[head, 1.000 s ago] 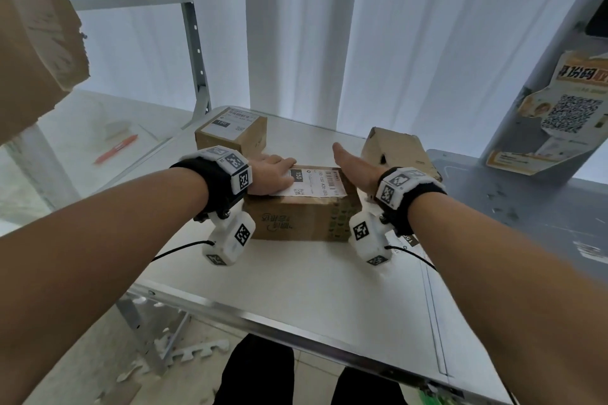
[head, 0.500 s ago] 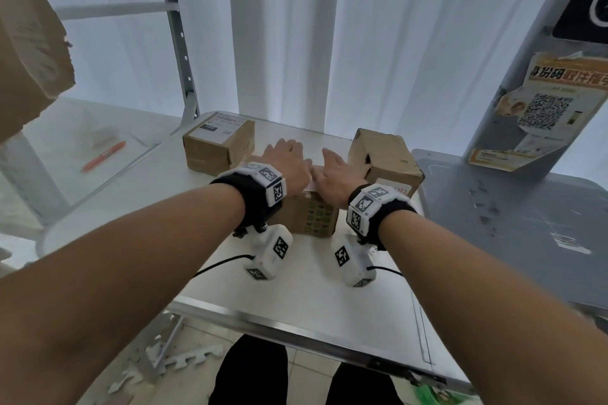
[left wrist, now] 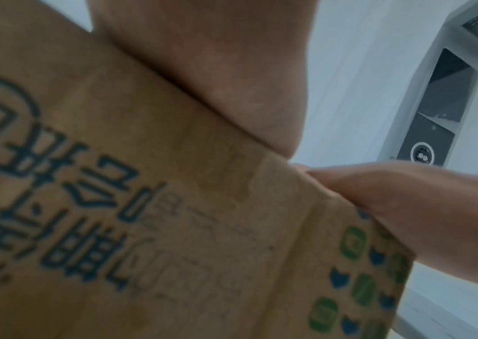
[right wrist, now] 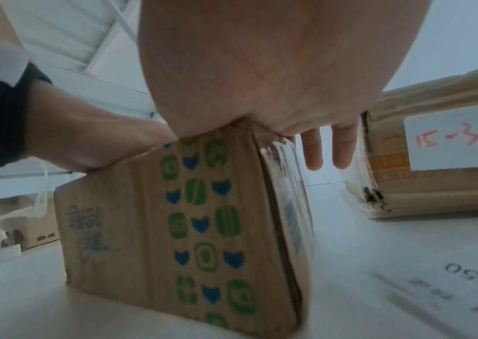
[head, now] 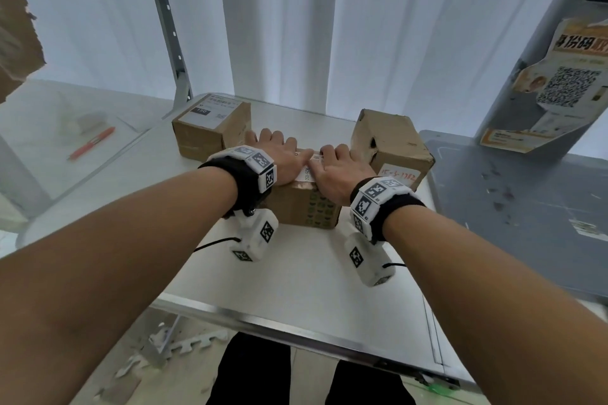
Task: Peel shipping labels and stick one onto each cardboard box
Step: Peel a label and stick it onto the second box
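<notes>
Both hands lie flat on top of the middle cardboard box, which sits on the white counter between 2 others. The left hand and right hand have their fingers spread straight, holding nothing, pressing the shipping label down; only a thin strip of it shows between them. In the right wrist view, 2 fingers hang past the far edge of the box top. The left box already carries a label, while the right box shows only a handwritten sticker on its side. The label looks thin, limp and sticky, so I would smooth it from the middle outward to avoid creases. The box seems light and stiff, with glossy tape on its edge; best steadied by its sides.
</notes>
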